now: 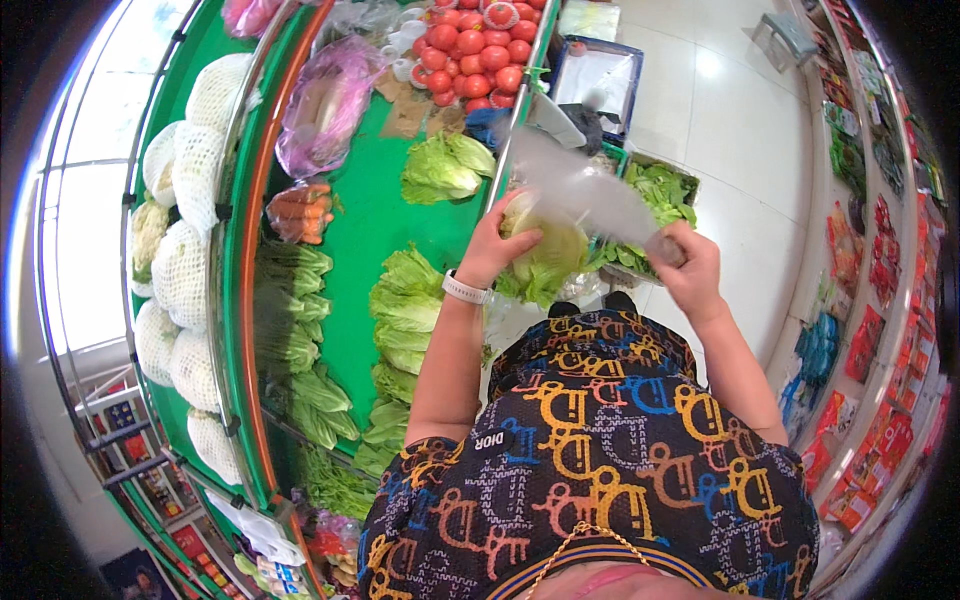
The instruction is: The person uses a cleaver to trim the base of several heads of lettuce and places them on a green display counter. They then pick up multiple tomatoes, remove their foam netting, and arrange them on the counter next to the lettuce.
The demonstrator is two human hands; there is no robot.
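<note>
My left hand [497,242], with a white band on its wrist, grips a head of lettuce [548,262] from its left side. The lettuce is held up in front of me, its pale base away from me and its leafy end toward me. In my right hand [692,268] is the handle of a broad-bladed knife [600,196]. Motion smears the grey blade, which reaches left over the far part of the lettuce. Whether the blade touches it, I cannot tell. Another lettuce [447,166] lies on the green shelf [365,215] to the left.
More leafy heads [408,310] line the shelf's near side. Tomatoes [478,55] are piled at the far end, bagged carrots [300,212] farther left. A box of greens [660,195] stands beyond my right hand. Packaged goods [860,450] fill the right-hand shelves.
</note>
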